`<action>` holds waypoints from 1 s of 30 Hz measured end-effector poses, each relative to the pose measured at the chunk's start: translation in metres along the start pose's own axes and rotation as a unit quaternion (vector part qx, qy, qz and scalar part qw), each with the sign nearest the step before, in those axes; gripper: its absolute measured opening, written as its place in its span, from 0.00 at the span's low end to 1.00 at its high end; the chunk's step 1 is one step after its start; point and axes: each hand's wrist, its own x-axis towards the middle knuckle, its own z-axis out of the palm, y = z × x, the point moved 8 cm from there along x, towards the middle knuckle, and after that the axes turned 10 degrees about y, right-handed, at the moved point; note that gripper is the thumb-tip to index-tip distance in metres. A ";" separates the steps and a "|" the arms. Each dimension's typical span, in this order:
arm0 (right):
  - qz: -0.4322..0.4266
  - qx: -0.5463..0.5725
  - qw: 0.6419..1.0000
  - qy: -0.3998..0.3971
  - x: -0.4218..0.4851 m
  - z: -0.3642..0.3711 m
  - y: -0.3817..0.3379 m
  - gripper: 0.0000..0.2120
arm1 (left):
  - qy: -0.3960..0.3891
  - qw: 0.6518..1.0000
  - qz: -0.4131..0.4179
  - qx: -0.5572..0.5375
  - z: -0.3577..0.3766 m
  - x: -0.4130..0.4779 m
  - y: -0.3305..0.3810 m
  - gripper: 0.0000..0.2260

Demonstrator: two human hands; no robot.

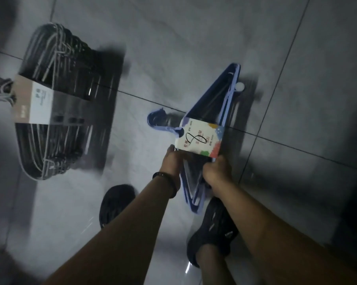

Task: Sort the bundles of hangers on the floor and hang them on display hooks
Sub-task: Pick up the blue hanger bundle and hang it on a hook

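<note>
Lying on the grey tiled floor [194,38] at the left is a thick dark hanger bundle [56,58], bound across its middle by a brown-and-white paper sleeve [40,103]. Nearer the person, a black left shoe [116,202] stands on the tile. The left hand [171,159] (a dark wristband [166,182] sits just behind it) has its fingers curled round the near left side of the blue hanger bundle [228,93], which is right of centre, its hooks pointing left. A white label card [200,140] with coloured corners wraps this bundle just above both hands. The right hand [214,171] grips the bundle's near right side, fingers wrapped under it. Below it is the black right shoe [214,233].
</note>
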 end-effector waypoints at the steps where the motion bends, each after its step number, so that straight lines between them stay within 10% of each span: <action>1: 0.001 0.011 1.000 0.008 0.000 -0.005 0.002 0.12 | 0.008 1.000 0.002 0.001 -0.003 -0.003 0.003 0.17; 4: -0.012 0.035 0.999 0.016 -0.009 -0.020 -0.001 0.11 | 0.027 0.999 0.013 0.020 -0.014 -0.015 0.012 0.14; 9: -0.054 -0.030 0.998 0.011 -0.030 -0.034 -0.021 0.10 | 0.047 0.986 0.000 0.160 -0.011 -0.014 0.002 0.44; 24: -0.017 0.056 0.988 -0.144 -0.111 -0.063 -0.016 0.23 | 0.030 0.987 0.047 0.153 -0.023 -0.120 0.037 0.23; 30: -0.268 0.013 0.960 0.079 -0.223 -0.235 -0.107 0.39 | 0.034 0.960 0.137 0.241 -0.047 -0.248 0.122 0.15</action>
